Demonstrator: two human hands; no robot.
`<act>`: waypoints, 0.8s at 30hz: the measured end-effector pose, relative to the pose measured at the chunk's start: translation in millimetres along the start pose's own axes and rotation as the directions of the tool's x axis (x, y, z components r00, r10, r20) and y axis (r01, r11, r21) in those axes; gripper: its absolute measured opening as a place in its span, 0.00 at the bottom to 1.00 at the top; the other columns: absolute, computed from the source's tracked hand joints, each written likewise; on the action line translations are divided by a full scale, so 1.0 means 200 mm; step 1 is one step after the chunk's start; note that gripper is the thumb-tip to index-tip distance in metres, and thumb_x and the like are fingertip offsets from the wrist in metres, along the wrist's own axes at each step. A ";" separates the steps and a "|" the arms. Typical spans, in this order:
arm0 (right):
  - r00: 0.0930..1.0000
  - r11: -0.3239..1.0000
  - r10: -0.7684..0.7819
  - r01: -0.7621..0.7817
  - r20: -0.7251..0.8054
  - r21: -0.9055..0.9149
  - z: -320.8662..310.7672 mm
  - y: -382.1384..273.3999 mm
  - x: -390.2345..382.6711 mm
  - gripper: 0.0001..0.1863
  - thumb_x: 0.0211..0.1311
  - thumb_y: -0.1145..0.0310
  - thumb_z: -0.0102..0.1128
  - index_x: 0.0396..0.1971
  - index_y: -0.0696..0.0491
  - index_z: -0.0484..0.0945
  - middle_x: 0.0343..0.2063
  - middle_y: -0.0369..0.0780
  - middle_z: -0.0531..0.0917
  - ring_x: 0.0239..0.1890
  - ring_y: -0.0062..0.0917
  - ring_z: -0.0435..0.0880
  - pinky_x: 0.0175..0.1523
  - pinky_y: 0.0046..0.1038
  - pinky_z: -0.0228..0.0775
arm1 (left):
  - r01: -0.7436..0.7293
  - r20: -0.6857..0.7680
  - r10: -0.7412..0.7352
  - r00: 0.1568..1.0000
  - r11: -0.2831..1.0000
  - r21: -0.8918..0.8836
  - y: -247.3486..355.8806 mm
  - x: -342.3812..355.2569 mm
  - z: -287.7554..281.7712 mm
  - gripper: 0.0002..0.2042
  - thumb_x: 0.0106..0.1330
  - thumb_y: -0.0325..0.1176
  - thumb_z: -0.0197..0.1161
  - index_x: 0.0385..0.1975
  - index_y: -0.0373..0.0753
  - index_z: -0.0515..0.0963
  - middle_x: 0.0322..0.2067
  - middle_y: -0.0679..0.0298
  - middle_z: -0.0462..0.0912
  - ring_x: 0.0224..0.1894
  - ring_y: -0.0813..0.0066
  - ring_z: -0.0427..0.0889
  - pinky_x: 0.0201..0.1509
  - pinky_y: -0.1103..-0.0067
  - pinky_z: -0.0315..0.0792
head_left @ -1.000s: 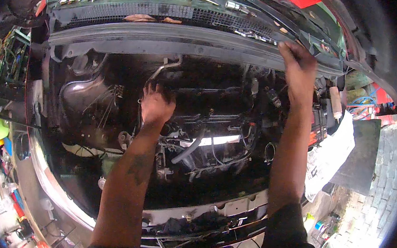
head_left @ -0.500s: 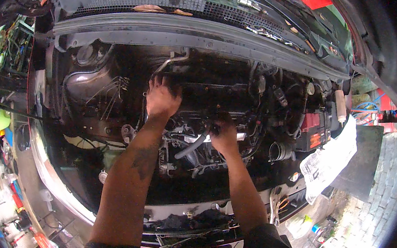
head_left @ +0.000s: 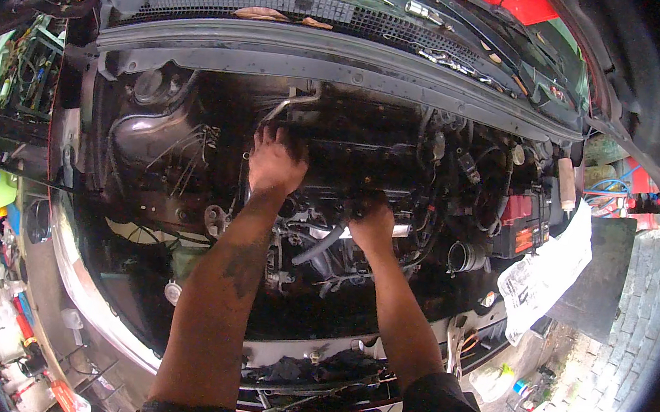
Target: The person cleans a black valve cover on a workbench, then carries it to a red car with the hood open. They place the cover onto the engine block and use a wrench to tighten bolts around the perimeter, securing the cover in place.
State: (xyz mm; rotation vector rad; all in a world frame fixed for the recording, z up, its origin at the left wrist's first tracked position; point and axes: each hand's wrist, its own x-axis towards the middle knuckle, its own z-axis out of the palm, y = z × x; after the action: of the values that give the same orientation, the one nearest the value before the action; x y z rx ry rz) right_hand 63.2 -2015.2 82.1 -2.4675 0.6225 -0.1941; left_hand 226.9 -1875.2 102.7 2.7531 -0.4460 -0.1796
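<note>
Under a raised car hood, both my hands are in the engine bay. My left hand (head_left: 278, 164) is at the left end of a long dark engine cover (head_left: 343, 156), its fingers bent over the end; the fingertips fade into shadow. Nearer to me and to the right, my right hand (head_left: 373, 224) is closed at the cover's near edge. What its fingers hold is hidden in the dark. A grey rubber hose (head_left: 318, 246) slants down to the left just beside that hand. A bare metal pipe (head_left: 282, 109) bends behind my left hand.
Loose sockets (head_left: 426, 13) and small tools lie along the windshield base. At the right are a battery (head_left: 519, 234), an open ribbed intake duct (head_left: 464, 257) and a printed white sheet (head_left: 550, 275) over the fender. Pliers (head_left: 456, 341) rest on the front edge.
The view has shifted slightly, so the whole bay sits a little to the right. Both hands keep nearly the same places on the engine; the right wrist has turned a little.
</note>
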 end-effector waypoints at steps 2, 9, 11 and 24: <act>0.982 0.987 -0.158 0.159 -0.102 0.000 0.01 0.00 -0.01 0.15 0.57 0.57 0.60 0.38 0.50 0.85 0.39 0.47 0.85 0.41 0.45 0.82 0.46 0.45 0.76 | -0.001 -0.004 0.001 1.000 1.000 0.004 0.00 0.00 0.00 0.35 0.62 0.52 0.61 0.64 0.33 0.66 0.66 0.40 0.63 0.69 0.43 0.61 0.71 0.56 0.61; 0.944 0.967 -0.253 0.250 -0.213 -0.041 0.08 0.03 -0.06 0.11 0.46 0.69 0.68 0.33 0.53 0.84 0.39 0.49 0.81 0.40 0.49 0.78 0.46 0.45 0.73 | -0.045 -0.042 0.047 0.998 0.998 0.042 -0.01 0.01 0.02 0.35 0.61 0.51 0.63 0.63 0.33 0.66 0.65 0.42 0.64 0.69 0.43 0.62 0.71 0.60 0.63; 0.953 0.969 -0.244 0.244 -0.180 -0.025 0.08 0.04 -0.06 0.12 0.46 0.68 0.67 0.33 0.55 0.84 0.38 0.50 0.80 0.41 0.49 0.78 0.46 0.45 0.73 | -0.017 -0.013 0.018 1.000 0.999 0.050 -0.01 0.00 0.02 0.35 0.62 0.52 0.62 0.63 0.34 0.66 0.66 0.42 0.64 0.69 0.43 0.61 0.71 0.60 0.62; 0.903 0.984 -0.172 0.142 -0.395 -0.104 0.13 0.00 -0.05 0.16 0.49 0.64 0.65 0.37 0.55 0.82 0.39 0.47 0.81 0.42 0.46 0.77 0.46 0.46 0.70 | -0.027 0.007 0.026 1.000 0.998 0.061 -0.02 0.02 0.04 0.35 0.65 0.53 0.58 0.65 0.33 0.65 0.65 0.41 0.65 0.71 0.44 0.59 0.75 0.62 0.56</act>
State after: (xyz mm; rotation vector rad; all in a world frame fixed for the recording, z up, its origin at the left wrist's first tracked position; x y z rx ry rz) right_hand 61.8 -1997.4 59.9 -2.5673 0.6038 -0.7733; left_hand 229.9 -1874.6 93.3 2.8052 -0.4972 -0.1705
